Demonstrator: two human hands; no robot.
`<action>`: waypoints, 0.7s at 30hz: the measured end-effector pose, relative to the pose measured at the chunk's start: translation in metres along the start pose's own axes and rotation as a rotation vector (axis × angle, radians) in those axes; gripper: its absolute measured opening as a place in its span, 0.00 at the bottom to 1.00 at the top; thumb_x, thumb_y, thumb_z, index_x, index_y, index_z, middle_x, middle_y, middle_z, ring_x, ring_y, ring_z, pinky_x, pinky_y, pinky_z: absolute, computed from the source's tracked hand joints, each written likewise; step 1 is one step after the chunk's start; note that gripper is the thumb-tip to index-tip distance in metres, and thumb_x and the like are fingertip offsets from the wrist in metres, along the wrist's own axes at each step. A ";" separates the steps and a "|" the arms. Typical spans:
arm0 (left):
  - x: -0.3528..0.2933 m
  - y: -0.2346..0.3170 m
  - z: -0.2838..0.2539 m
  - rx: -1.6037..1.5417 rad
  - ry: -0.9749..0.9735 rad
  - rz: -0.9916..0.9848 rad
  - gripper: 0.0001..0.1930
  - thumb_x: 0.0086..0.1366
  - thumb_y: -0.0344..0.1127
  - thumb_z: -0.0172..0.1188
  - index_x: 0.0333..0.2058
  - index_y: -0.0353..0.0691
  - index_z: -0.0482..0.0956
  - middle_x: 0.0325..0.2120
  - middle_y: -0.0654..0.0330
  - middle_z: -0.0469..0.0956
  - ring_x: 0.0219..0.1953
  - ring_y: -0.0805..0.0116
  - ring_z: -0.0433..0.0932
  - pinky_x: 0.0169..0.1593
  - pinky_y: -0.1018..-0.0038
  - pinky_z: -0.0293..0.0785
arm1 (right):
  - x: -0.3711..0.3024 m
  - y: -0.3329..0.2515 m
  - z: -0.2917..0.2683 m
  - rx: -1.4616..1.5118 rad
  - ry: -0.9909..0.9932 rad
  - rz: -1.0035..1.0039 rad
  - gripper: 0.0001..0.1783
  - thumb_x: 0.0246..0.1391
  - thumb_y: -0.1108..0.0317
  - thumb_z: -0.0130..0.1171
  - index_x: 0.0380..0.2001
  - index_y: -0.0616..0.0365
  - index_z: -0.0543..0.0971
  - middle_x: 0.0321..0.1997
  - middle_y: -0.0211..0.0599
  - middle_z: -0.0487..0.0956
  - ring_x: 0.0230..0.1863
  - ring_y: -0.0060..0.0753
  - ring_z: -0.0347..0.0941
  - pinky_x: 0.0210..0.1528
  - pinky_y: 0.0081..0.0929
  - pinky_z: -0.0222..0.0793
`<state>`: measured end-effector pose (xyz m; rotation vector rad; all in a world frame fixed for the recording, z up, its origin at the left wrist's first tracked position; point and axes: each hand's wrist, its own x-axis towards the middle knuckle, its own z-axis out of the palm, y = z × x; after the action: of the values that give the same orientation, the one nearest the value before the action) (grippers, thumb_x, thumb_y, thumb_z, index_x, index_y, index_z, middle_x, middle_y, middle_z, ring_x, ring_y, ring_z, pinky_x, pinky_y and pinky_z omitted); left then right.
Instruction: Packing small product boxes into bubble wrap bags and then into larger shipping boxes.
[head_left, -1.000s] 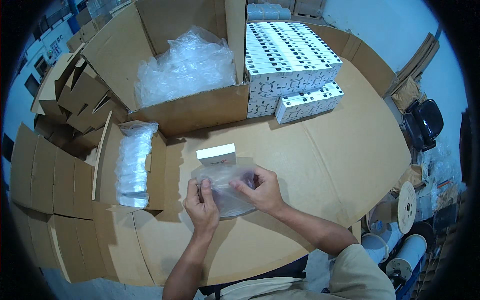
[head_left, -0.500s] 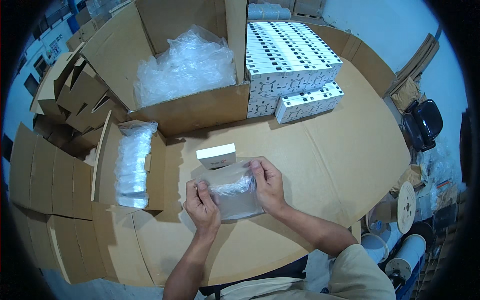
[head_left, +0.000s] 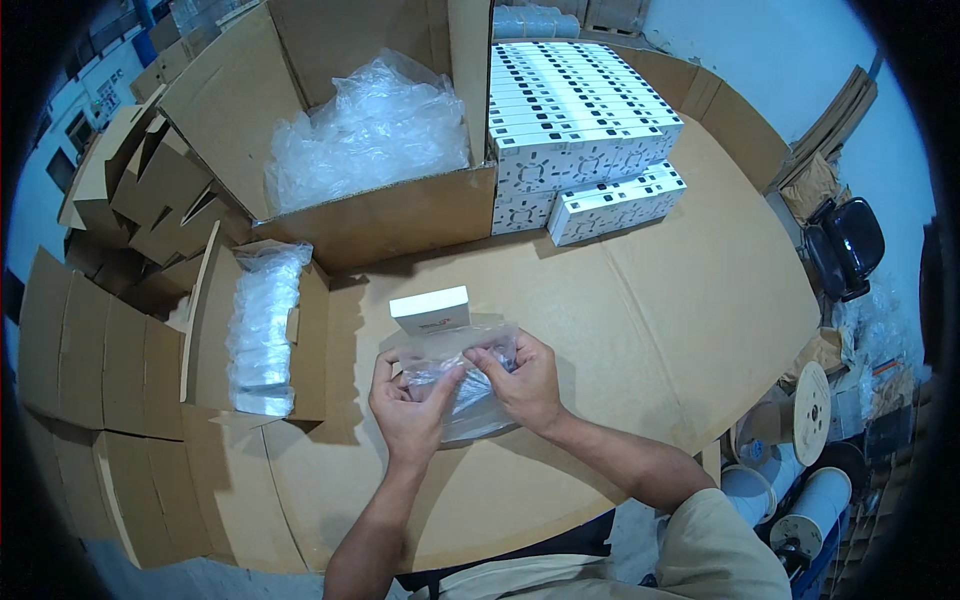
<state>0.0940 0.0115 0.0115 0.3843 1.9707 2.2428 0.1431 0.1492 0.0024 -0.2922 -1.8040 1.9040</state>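
Observation:
A clear plastic bag is stretched between my two hands above the cardboard-covered table. My left hand pinches its left side, the thumb lying near the bag's middle. On the other side my right hand is closed on the bag, its thumb pointing inward. Just beyond the bag, a small white box stands on the table, its lower edge partly behind the plastic. To the left, an open cardboard carton holds a row of items wrapped in clear plastic.
A large open carton full of crumpled clear bags stands at the back. Beside it are stacked white patterned boxes, with a smaller group in front. Folded cardboard lies far left; spools stand at lower right.
My hands have come closer together, both thumbs moving inward over the bag. The bag, flatter before, is now more bunched. The white box stays in place.

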 end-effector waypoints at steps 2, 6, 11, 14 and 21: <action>0.000 -0.002 -0.004 -0.003 0.017 -0.032 0.20 0.64 0.28 0.70 0.50 0.34 0.71 0.31 0.59 0.83 0.34 0.76 0.82 0.38 0.82 0.77 | 0.001 -0.002 0.001 0.014 0.016 0.002 0.08 0.62 0.71 0.65 0.40 0.65 0.82 0.34 0.33 0.85 0.34 0.17 0.78 0.35 0.22 0.74; -0.002 -0.010 -0.011 -0.046 0.116 -0.112 0.17 0.68 0.32 0.67 0.50 0.33 0.73 0.29 0.64 0.82 0.32 0.79 0.80 0.36 0.82 0.74 | 0.002 -0.002 -0.004 -0.066 -0.006 0.069 0.09 0.64 0.70 0.63 0.42 0.66 0.82 0.33 0.32 0.85 0.34 0.16 0.77 0.35 0.22 0.74; -0.006 -0.003 -0.003 -0.035 0.050 -0.066 0.13 0.69 0.36 0.66 0.47 0.35 0.78 0.27 0.66 0.80 0.30 0.81 0.76 0.35 0.80 0.73 | 0.004 0.002 -0.008 -0.111 -0.057 -0.014 0.10 0.65 0.69 0.63 0.42 0.65 0.82 0.31 0.30 0.84 0.31 0.14 0.76 0.33 0.21 0.73; -0.007 0.000 -0.003 0.098 0.022 -0.113 0.09 0.69 0.35 0.67 0.40 0.35 0.81 0.26 0.66 0.80 0.29 0.80 0.76 0.34 0.80 0.73 | 0.006 0.000 -0.013 -0.150 -0.133 0.095 0.09 0.66 0.69 0.62 0.42 0.65 0.82 0.31 0.28 0.83 0.32 0.13 0.75 0.33 0.21 0.72; 0.001 0.001 -0.011 0.114 -0.005 -0.033 0.08 0.68 0.34 0.67 0.37 0.34 0.82 0.27 0.65 0.80 0.27 0.79 0.76 0.32 0.80 0.73 | 0.027 0.000 -0.029 0.104 0.019 0.041 0.10 0.67 0.68 0.60 0.45 0.63 0.81 0.39 0.30 0.82 0.38 0.15 0.76 0.35 0.18 0.72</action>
<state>0.0897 0.0007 0.0111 0.3674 2.0925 2.1139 0.1339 0.1882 0.0048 -0.3113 -1.6922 2.0090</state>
